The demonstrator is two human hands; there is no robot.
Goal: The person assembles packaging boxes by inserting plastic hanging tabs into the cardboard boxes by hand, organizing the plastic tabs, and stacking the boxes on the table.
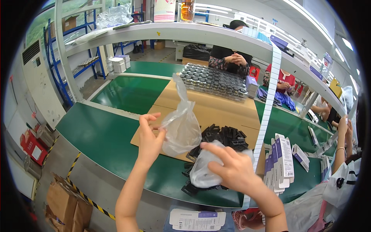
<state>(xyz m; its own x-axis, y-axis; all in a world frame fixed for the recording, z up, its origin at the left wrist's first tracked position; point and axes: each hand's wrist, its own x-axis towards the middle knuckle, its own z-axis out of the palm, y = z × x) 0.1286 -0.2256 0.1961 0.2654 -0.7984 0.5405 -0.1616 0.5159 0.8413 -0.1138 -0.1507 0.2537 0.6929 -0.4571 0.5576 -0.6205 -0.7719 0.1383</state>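
Observation:
A thin, clear plastic bag [182, 133] stands up with a twisted top over the front of a cardboard sheet [237, 114]. My left hand [148, 141] is at its left side, with thumb and fingers closed on the bag's edge. Lower right, my right hand [239, 170] grips a second bunched, whitish plastic bag [204, 170], its index finger stretched toward the first bag. Whether the two bags are joined, I cannot tell. Black plastic pieces [232, 136] lie heaped behind and under the second bag, partly hidden by it and my right hand.
Beyond the cardboard sits a clear tray [212, 82] of round black parts, a person's clasped hands behind it. White-purple boxes [279, 162] stand right, past a hanging white strip [269, 104]. A shelf [166, 31] spans above the green table [100, 129]. Another flat box [198, 220] lies below.

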